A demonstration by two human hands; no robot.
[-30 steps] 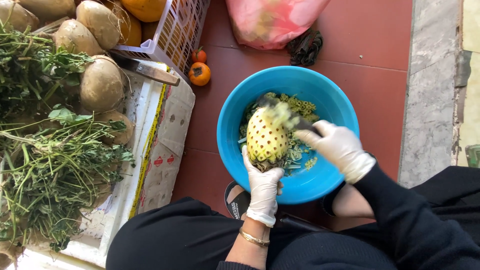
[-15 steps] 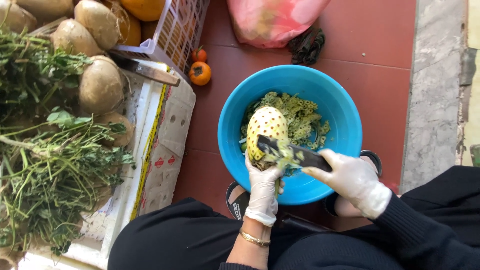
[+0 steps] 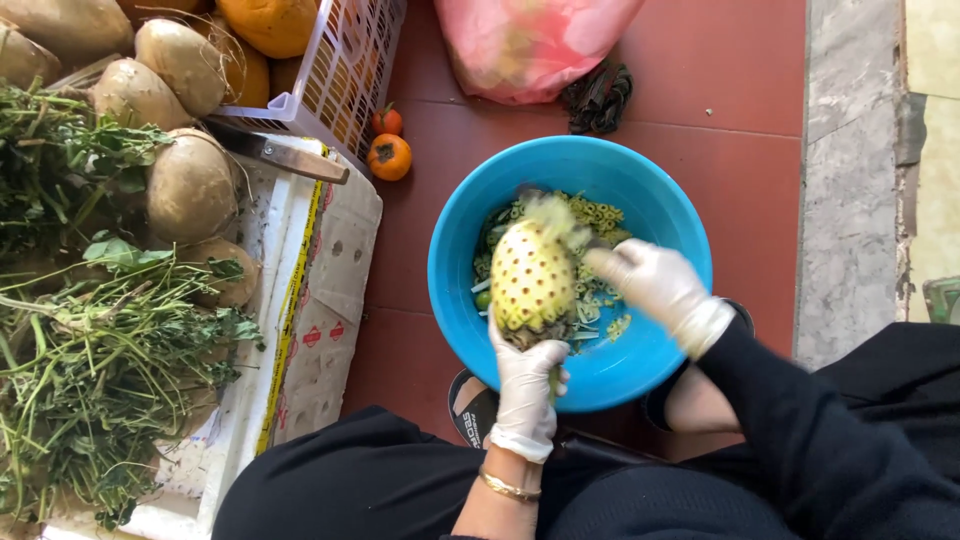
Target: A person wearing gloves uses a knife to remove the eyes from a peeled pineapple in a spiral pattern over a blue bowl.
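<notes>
A peeled yellow pineapple [image 3: 530, 280] with dark eyes stands upright over a round blue basin [image 3: 620, 385] on the red tiled floor. My left hand [image 3: 525, 385], in a white glove, grips it from below by its base. To the right of the fruit's upper part, my gloved right hand [image 3: 655, 285] is blurred with motion. It holds a knife whose dark blade [image 3: 600, 243] lies against the pineapple's top right side. Yellow-green peelings [image 3: 600, 215] lie in the basin behind the fruit.
At the left, a white foam box [image 3: 300, 250] carries leafy greens [image 3: 90, 370], brown tubers [image 3: 190, 185] and a wooden-handled knife [image 3: 275, 150]. A white basket [image 3: 350, 60], two small orange-red fruits [image 3: 390, 157], a pink bag [image 3: 530, 45] and a grey stone kerb [image 3: 850, 200] surround the basin.
My right hand swept the knife down along the pineapple to its lower right, then back up to the top right. The left hand kept its grip.
</notes>
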